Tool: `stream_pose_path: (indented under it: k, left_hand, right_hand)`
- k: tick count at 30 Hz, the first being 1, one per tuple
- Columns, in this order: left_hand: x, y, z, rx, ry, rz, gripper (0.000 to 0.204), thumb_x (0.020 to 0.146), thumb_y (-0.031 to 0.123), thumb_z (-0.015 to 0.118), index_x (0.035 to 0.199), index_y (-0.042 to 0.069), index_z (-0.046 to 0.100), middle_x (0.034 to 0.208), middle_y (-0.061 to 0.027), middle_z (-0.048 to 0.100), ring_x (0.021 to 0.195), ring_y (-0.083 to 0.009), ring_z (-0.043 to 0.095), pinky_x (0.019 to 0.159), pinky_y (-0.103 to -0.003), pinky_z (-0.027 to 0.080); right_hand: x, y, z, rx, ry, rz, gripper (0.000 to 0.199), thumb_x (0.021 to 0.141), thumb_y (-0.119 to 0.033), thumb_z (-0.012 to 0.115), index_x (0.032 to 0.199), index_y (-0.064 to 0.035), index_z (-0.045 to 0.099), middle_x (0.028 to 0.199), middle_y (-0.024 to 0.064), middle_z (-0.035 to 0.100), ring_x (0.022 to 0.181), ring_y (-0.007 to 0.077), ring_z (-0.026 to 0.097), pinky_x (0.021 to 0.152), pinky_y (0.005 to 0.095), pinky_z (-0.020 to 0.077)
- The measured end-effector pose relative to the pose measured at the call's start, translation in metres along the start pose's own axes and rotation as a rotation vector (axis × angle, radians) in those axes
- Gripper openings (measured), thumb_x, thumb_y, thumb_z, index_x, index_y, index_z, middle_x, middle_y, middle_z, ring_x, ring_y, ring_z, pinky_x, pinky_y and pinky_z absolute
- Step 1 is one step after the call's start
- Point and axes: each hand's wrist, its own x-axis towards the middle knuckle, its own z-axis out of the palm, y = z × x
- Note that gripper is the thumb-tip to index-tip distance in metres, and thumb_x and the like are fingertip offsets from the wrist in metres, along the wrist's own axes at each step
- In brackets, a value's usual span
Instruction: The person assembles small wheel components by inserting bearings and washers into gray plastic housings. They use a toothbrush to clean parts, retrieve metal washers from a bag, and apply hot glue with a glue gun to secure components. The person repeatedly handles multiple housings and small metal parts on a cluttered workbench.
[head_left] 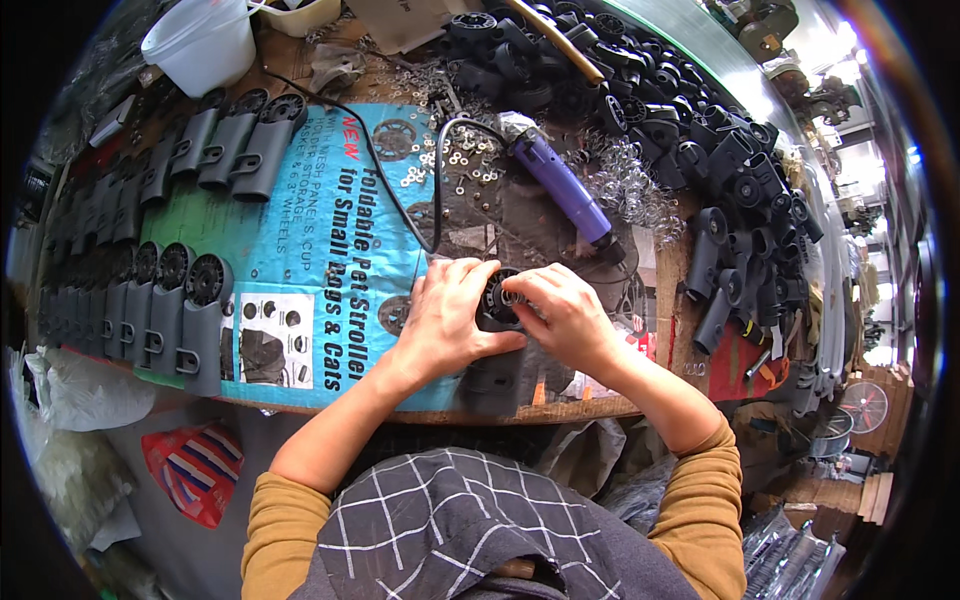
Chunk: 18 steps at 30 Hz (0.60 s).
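At the near edge of the table, a black plastic bracket with a round ribbed end [490,384] stands between my hands. My left hand [446,312] is closed around its left side, thumb pointing right across the body. Fingers pinched, my right hand [566,314] presses at the round end; whatever small thing sits in the pinch is hidden. Just beyond the right hand lies a purple electric screwdriver [563,187], its tip toward me and its black cable [381,170] looping left. Loose metal nuts [456,165] and a pile of coil springs [634,182] lie past it.
Similar brackets stand in rows at the left [202,330] and far left [262,148]. A large heap of black parts [700,150] fills the right. A white bucket [203,45] stands at the back left. Printed blue cardboard [290,215] covers part of the table.
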Motion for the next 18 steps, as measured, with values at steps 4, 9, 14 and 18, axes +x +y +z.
stream_pose_path:
  k: [4,9,14,18]
  left_hand:
    - [-0.002,0.001,-0.002,0.042,0.043,0.022,0.088,0.063,0.051,0.081,0.13,0.001,0.051,0.126,-0.0161,0.052,0.117,-0.0351,0.045,0.103,-0.046,0.036]
    - [-0.012,0.004,-0.012,0.048,0.003,-0.025,0.089,0.065,0.051,0.081,0.131,0.001,0.049,0.126,-0.0165,0.051,0.117,-0.0347,0.044,0.102,-0.047,0.036]
    - [-0.016,0.002,-0.015,0.049,-0.026,-0.031,0.091,0.065,0.054,0.081,0.132,0.001,0.049,0.127,-0.0169,0.05,0.118,-0.0342,0.044,0.103,-0.047,0.035]
    - [-0.016,0.001,-0.014,0.021,-0.048,-0.058,0.092,0.067,0.055,0.079,0.134,0.001,0.048,0.129,-0.0174,0.049,0.119,-0.0344,0.044,0.103,-0.047,0.035]
  right_hand:
    - [0.008,-0.006,-0.024,0.071,0.042,0.077,0.033,0.082,-0.016,0.071,0.11,-0.0019,0.062,0.1,0.0141,0.066,0.097,0.0301,0.063,0.087,0.0381,0.0496]
    - [0.081,0.094,-0.072,-0.097,0.472,0.301,0.012,0.081,-0.014,0.067,0.079,-0.002,0.067,0.074,0.0132,0.066,0.07,0.0283,0.065,0.065,0.0377,0.0504]
    - [0.161,0.204,-0.064,-0.503,0.393,0.768,0.051,0.079,-0.05,0.071,0.096,-0.0025,0.071,0.092,0.0159,0.071,0.091,0.033,0.068,0.083,0.0419,0.0514]
    - [0.18,0.207,-0.051,-0.268,0.408,0.88,0.059,0.078,-0.048,0.072,0.109,0.0012,0.064,0.103,0.0211,0.068,0.1,0.0344,0.065,0.088,0.0422,0.0495]
